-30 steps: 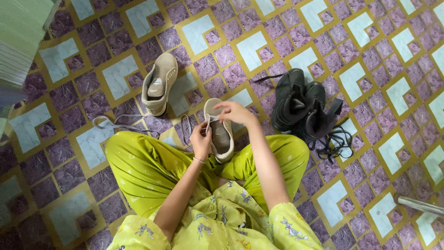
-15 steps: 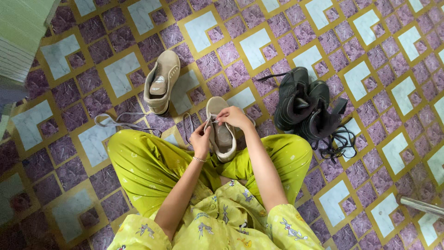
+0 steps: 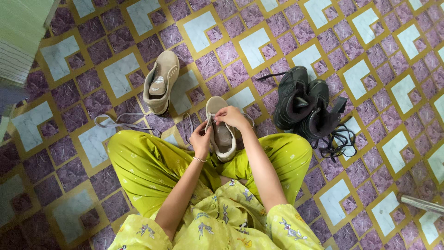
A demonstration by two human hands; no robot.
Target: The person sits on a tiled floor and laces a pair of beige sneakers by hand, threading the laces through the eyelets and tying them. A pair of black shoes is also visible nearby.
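Observation:
I sit cross-legged on a patterned floor in yellow-green clothes. A beige shoe (image 3: 221, 134) rests against my legs, toe pointing away. My left hand (image 3: 201, 139) grips its left edge near the eyelets. My right hand (image 3: 231, 117) pinches a pale lace (image 3: 209, 121) over the shoe's front. A second beige shoe (image 3: 160, 83) lies on its side to the upper left, apart from both hands. A loose lace (image 3: 121, 123) trails on the floor to the left.
A pair of black shoes (image 3: 303, 105) with black laces (image 3: 338, 142) lies on the floor at the right. A green ribbed object (image 3: 18, 32) fills the top left corner. A metal tube (image 3: 422, 203) pokes in at the lower right.
My right hand has come back down from above the toe toward the shoe's eyelets, drawing the lace in. The left hand stays on the shoe's edge.

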